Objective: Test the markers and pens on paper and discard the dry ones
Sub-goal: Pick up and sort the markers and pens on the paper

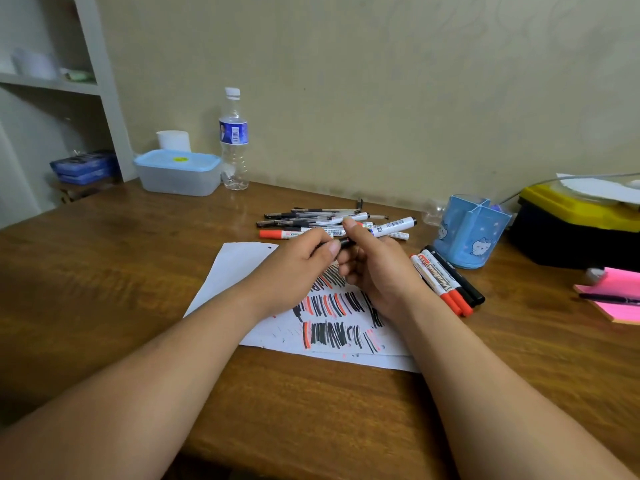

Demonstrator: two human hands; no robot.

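Note:
A white paper (239,268) covered with black and red test strokes lies on the wooden table. Above it my left hand (294,268) and my right hand (377,268) meet, both gripping one dark pen (344,242), of which only a short black piece shows between the fingers. Behind the hands lies a pile of pens and markers (311,220), including a red-capped marker (277,234) and a white marker with a black cap (394,225). To the right of the paper lie three markers side by side (446,280), two red and one black.
A blue pen holder (467,237) stands right of the pile. A water bottle (234,140) and a lidded plastic box (178,171) stand at the back left. A yellow and black case (575,223) and a pink notepad (620,299) with a pen sit far right.

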